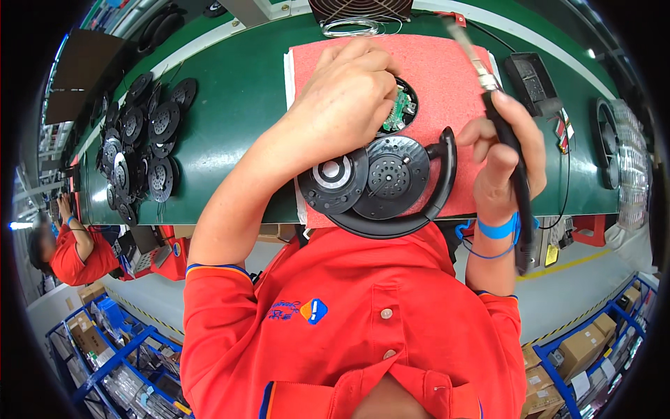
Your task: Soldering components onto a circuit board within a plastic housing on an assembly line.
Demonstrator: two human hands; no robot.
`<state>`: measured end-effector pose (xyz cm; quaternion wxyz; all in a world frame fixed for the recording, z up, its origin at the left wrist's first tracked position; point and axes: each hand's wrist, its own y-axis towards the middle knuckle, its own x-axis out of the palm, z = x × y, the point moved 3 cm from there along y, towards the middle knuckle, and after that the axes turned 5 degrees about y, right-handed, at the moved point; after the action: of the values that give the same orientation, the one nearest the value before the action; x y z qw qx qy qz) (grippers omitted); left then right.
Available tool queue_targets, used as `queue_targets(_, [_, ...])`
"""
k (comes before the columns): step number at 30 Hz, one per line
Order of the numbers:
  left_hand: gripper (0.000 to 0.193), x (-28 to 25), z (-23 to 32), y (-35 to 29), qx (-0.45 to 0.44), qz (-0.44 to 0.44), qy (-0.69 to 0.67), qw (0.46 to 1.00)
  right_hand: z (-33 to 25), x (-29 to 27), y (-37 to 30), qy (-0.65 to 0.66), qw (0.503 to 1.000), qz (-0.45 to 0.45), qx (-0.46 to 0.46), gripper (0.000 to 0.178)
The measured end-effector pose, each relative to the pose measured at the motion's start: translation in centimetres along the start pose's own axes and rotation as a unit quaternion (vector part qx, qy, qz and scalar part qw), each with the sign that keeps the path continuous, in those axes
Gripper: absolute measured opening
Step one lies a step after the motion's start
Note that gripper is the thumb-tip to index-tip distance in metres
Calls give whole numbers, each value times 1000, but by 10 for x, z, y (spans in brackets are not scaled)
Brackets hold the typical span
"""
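My right hand [506,157] is closed around the black handle of a soldering iron [508,129], its metal tip raised and blurred above the right edge of a pink foam mat [447,77]. With fingers bent and tips hidden, my left hand [352,98] reaches over the mat beside a black ear cup [417,105]; what it pinches cannot be made out. Inside that cup a green circuit board [400,112] shows. Nearer to me lie a black headband [394,227], a round black speaker plate [389,174] and another round part with a silver ring [333,171].
Several black speaker plates [164,122] with wires are piled at the left of the green table [230,119]. A wire coil [352,26] lies by a grille [363,8] at the back. To the right stand a black tray [532,77] and clear stacked trays [631,167]. A co-worker [77,248] sits far left.
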<state>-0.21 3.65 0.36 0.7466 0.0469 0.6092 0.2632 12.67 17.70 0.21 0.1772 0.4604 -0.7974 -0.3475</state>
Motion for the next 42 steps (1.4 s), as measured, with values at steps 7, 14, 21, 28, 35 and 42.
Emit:
queue_targets(7, [10, -50, -42, -13, -65, 28, -6, 997, -17, -8, -46, -62, 964, -258, -3, 46])
queue_targets(14, [17, -76, -101, -49, -178, -1, 15, 984, -33, -11, -62, -74, 931, -356, 24, 24])
queue_targets(21, [22, -129, -221, -94, -365, -71, 165, 913, -30, -97, 14, -201, 948, -246, -4, 41])
queue_targets(28, [40, -153, -358, -135, -459, -99, 354, 809, 88, -191, 124, -382, 918, -100, 36, 31])
queue_targets(35, [50, -130, -421, -130, -497, -94, 301, 808, 209, -252, 192, -507, 859, -68, 37, 33])
queue_targets(42, [26, -173, -417, -134, -319, 75, 372, 868, 125, -196, 186, -475, 871, -123, -2, 28])
